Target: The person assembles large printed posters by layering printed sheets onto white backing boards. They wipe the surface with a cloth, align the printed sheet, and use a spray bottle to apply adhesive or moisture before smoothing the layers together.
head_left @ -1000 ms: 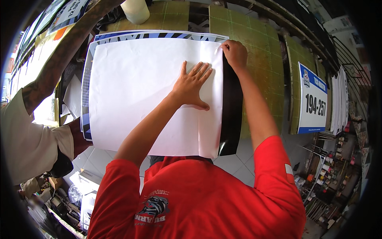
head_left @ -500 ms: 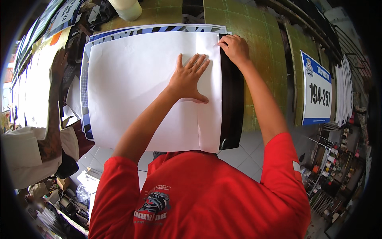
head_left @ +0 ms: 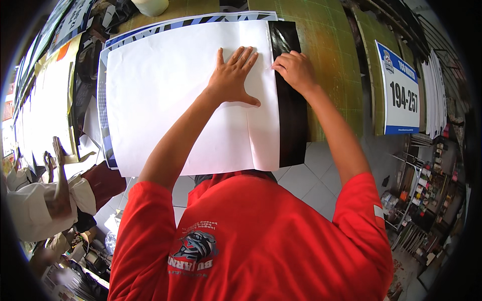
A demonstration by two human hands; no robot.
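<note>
A large white sheet (head_left: 165,100) lies before me over printed blue, black and white sheets (head_left: 106,145). My left hand (head_left: 233,78) presses flat on its right half, fingers spread and thumb out to the right. Beside the sheet's right edge runs a glossy black strip (head_left: 292,120). My right hand (head_left: 296,70) is over this strip, its fingers pinched together at the white edge. What they pinch is too small to make out. A crease runs down the white sheet below my left hand.
Under the sheets is a greenish, grid-marked work surface (head_left: 331,75). A white container (head_left: 150,6) stands at the far edge. On the right, a printed board (head_left: 401,95) leans by stacked panels (head_left: 436,95). At left a co-worker's hands (head_left: 56,153) are near bright white sheets (head_left: 47,100).
My right hand has slid toward me along the white sheet's edge, still pinched. My left hand keeps its place on the sheet. The view has shifted, and the co-worker's arm at left has drawn back.
</note>
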